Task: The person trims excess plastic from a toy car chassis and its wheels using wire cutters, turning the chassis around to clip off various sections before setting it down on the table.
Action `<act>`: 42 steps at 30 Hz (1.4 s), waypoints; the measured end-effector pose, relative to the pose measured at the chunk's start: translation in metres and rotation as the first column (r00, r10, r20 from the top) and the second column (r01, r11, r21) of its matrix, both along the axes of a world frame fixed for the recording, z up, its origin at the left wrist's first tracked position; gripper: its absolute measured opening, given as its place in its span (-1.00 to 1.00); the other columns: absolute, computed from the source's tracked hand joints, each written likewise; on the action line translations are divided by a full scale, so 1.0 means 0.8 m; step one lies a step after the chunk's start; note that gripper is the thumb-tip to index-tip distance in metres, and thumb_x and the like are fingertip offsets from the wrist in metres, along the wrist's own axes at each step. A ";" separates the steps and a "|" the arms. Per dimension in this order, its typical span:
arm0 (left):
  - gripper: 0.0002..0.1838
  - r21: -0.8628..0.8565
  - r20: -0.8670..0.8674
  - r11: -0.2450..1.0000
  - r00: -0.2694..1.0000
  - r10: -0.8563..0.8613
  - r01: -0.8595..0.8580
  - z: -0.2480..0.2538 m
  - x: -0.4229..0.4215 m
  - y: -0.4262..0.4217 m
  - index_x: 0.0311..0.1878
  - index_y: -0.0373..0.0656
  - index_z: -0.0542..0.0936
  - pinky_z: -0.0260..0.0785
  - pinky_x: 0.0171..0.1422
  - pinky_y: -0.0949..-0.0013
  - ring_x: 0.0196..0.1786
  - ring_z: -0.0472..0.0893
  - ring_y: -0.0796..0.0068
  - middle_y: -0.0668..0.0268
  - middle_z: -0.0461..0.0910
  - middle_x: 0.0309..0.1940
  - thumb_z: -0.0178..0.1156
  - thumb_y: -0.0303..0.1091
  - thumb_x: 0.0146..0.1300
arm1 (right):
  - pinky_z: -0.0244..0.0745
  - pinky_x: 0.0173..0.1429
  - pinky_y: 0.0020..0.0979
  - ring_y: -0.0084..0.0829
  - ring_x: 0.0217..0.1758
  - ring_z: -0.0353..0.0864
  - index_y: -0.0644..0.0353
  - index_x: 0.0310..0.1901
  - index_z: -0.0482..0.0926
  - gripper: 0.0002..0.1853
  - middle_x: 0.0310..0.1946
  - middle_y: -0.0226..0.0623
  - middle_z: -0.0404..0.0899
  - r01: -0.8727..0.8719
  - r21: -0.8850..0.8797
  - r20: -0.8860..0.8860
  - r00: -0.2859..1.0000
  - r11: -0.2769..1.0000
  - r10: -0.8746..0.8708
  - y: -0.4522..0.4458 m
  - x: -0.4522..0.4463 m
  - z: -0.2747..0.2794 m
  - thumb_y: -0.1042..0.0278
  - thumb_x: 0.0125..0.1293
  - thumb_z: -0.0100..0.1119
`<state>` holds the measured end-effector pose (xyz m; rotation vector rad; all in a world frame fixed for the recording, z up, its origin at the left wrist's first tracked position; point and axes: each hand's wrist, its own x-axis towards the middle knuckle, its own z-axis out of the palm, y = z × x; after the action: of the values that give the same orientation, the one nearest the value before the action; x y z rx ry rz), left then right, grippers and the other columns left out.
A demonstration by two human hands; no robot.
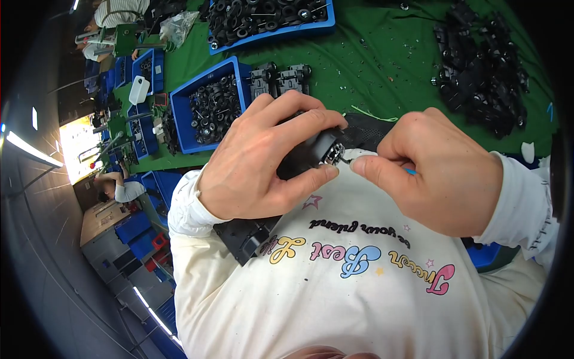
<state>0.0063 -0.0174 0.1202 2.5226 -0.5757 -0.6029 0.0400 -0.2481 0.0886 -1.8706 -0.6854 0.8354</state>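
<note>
My left hand (269,158) is closed around a black plastic toy car chassis (308,152), fingers over the top and thumb beneath. Small shiny metal parts (333,154) show at its end, between my thumb and fingertips. My right hand (439,173) is pinched close beside that end. A bit of blue (410,171) shows between its fingers and a thin dark tip reaches the metal parts; it looks like a thin blue-handled tool, mostly hidden. Below my left wrist a black plastic piece (248,239) shows against my shirt; whether it belongs to the chassis I cannot tell.
Blue bins of black wheels (215,110) and tyres (272,18) stand on the green cloth (376,66). Two black chassis (278,81) lie beside the nearer bin. A heap of black chassis (481,72) lies right. Other people (125,190) sit along the left, near green machines (125,39).
</note>
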 end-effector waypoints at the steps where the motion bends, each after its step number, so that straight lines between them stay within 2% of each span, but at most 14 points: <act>1: -0.50 -0.016 0.008 1.000 1.000 0.016 -0.015 -0.002 0.001 0.001 0.08 -0.24 0.62 0.46 0.16 0.21 0.02 0.61 0.06 0.07 0.57 0.00 0.41 -0.22 0.08 | 0.13 -0.63 -0.32 -0.41 -0.81 0.26 0.45 -0.65 0.53 -0.53 -0.85 -0.16 0.35 0.038 0.030 0.003 0.999 0.999 -0.038 -0.001 0.000 -0.001 0.31 0.40 0.17; 6: -0.51 -0.173 0.009 0.982 0.997 0.077 -0.074 -0.020 0.001 0.010 0.09 -0.28 0.61 0.47 0.17 0.26 0.04 0.62 0.17 0.08 0.56 0.03 0.38 -0.24 0.11 | 0.27 -0.62 -0.43 -0.52 -0.76 0.41 0.38 -0.62 0.56 -0.52 -0.79 -0.28 0.46 -0.076 -0.032 -0.219 0.973 0.997 0.067 -0.004 0.018 0.005 0.28 0.47 0.07; 8: -0.51 -0.352 0.034 0.922 0.983 0.183 -0.159 -0.026 -0.002 0.011 0.10 -0.22 0.59 0.49 0.08 0.23 -0.01 0.61 0.12 0.10 0.55 0.02 0.41 -0.27 0.09 | 0.30 -0.62 -0.45 -0.54 -0.75 0.45 0.37 -0.61 0.57 -0.52 -0.78 -0.31 0.48 -0.112 -0.047 -0.258 0.961 0.993 0.096 -0.006 0.022 0.009 0.27 0.48 0.05; 10: -0.48 -0.390 0.055 0.908 0.980 0.192 -0.156 -0.032 -0.002 0.018 0.13 -0.25 0.58 0.51 0.09 0.27 0.04 0.60 0.19 0.09 0.52 0.08 0.40 -0.25 0.10 | 0.35 -0.60 -0.46 -0.48 -0.77 0.43 0.34 -0.62 0.52 -0.49 -0.82 -0.29 0.42 0.057 0.011 -0.619 0.785 0.998 -0.038 -0.009 0.015 0.010 0.20 0.50 0.02; 11: -0.45 -0.427 0.058 0.892 0.980 0.192 -0.150 -0.033 -0.003 0.021 0.16 -0.28 0.57 0.53 0.10 0.30 0.10 0.60 0.27 0.07 0.48 0.15 0.39 -0.22 0.11 | 0.39 -0.56 -0.55 -0.61 -0.69 0.50 0.32 -0.57 0.55 -0.45 -0.76 -0.38 0.46 0.123 0.030 -0.695 0.716 0.992 -0.068 -0.014 0.013 0.008 0.14 0.56 -0.06; 13: -0.49 -0.463 0.070 0.867 0.968 0.241 -0.183 -0.033 -0.005 0.020 0.12 -0.24 0.59 0.49 0.15 0.23 0.08 0.60 0.16 0.07 0.53 0.08 0.41 -0.33 0.07 | 0.40 -0.57 -0.54 -0.56 -0.70 0.50 0.35 -0.50 0.57 -0.46 -0.69 -0.34 0.52 0.308 0.202 -0.712 0.698 0.930 -0.076 -0.024 0.012 -0.006 0.13 0.58 -0.08; 17: -0.46 -0.502 0.051 0.837 0.959 0.278 -0.216 -0.035 -0.011 0.019 0.14 -0.23 0.59 0.49 0.20 0.21 0.16 0.56 0.14 0.06 0.51 0.13 0.43 -0.36 0.03 | 0.50 -0.27 -0.53 -0.58 -0.37 0.61 0.40 -0.37 0.61 -0.50 -0.47 -0.29 0.61 0.300 0.261 -0.613 0.785 0.917 -0.082 -0.022 0.002 -0.008 0.13 0.59 -0.08; 18: -0.45 -0.521 0.051 0.824 0.956 0.290 -0.222 -0.039 -0.012 0.019 0.15 -0.23 0.58 0.49 0.20 0.21 0.17 0.56 0.14 0.05 0.51 0.14 0.43 -0.35 0.03 | 0.46 -0.13 -0.51 -0.59 -0.25 0.57 0.42 -0.31 0.63 -0.52 -0.43 -0.32 0.61 0.172 0.262 -0.531 0.847 0.950 -0.007 -0.024 0.007 -0.003 0.14 0.59 -0.07; 21: -0.42 -0.571 0.050 0.787 0.947 0.317 -0.233 -0.046 -0.013 0.017 0.17 -0.22 0.58 0.48 0.22 0.19 0.19 0.55 0.13 0.05 0.50 0.15 0.44 -0.34 0.02 | 0.43 -0.14 -0.49 -0.59 -0.29 0.49 0.42 -0.29 0.63 -0.54 -0.44 -0.33 0.60 0.115 0.225 -0.560 0.828 0.968 0.032 -0.022 0.001 -0.004 0.15 0.58 -0.04; 25: -0.39 -0.619 0.083 0.759 0.943 0.321 -0.204 -0.052 -0.013 0.015 0.20 -0.21 0.56 0.47 0.23 0.18 0.21 0.54 0.13 0.04 0.48 0.19 0.44 -0.33 0.02 | 0.37 -0.27 -0.48 -0.63 -0.40 0.40 0.41 -0.35 0.61 -0.53 -0.52 -0.39 0.51 0.186 0.289 -0.566 0.825 0.939 0.010 -0.011 -0.016 -0.019 0.14 0.56 -0.01; 35: -0.40 -0.530 0.075 0.819 0.949 0.306 -0.222 -0.042 -0.018 0.009 0.20 -0.20 0.59 0.46 0.25 0.18 0.22 0.54 0.12 0.05 0.47 0.21 0.43 -0.35 0.02 | 0.33 -0.36 -0.52 -0.65 -0.48 0.38 0.41 -0.44 0.59 -0.48 -0.64 -0.42 0.43 0.232 0.184 -0.625 0.778 0.955 -0.069 -0.005 -0.015 -0.008 0.08 0.53 0.03; 38: -0.39 -0.504 0.103 0.838 0.949 0.298 -0.208 -0.039 -0.017 0.009 0.19 -0.18 0.61 0.45 0.25 0.16 0.20 0.54 0.11 0.07 0.48 0.20 0.45 -0.36 -0.01 | 0.23 -0.46 -0.45 -0.65 -0.56 0.28 0.38 -0.54 0.53 -0.47 -0.71 -0.43 0.35 0.200 0.143 -0.579 0.811 0.969 -0.082 -0.008 -0.005 0.000 0.10 0.50 0.05; 40: -0.36 -0.395 0.240 0.912 0.946 0.217 -0.109 -0.037 -0.014 0.011 0.20 -0.12 0.62 0.40 0.25 0.16 0.16 0.53 0.11 0.12 0.50 0.19 0.46 -0.37 -0.07 | 0.53 -0.18 -0.47 -0.49 -0.32 0.65 0.43 -0.33 0.66 -0.51 -0.44 -0.26 0.66 -0.013 -0.052 -0.545 0.838 0.999 -0.017 -0.012 0.006 0.008 0.12 0.54 0.00; 42: -0.37 -0.340 0.279 0.937 0.943 0.184 -0.083 -0.034 -0.013 0.010 0.18 -0.17 0.63 0.42 0.25 0.16 0.17 0.55 0.10 0.07 0.51 0.19 0.46 -0.35 -0.08 | 0.53 -0.21 -0.47 -0.50 -0.35 0.64 0.44 -0.36 0.66 -0.51 -0.49 -0.27 0.64 -0.025 -0.078 -0.516 0.856 0.997 -0.019 -0.012 0.009 0.010 0.13 0.53 0.02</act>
<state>-0.0042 -0.0092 0.0929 2.3249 -0.5510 -0.0521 0.0470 -0.2576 0.0964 -1.6048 -0.3154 1.3212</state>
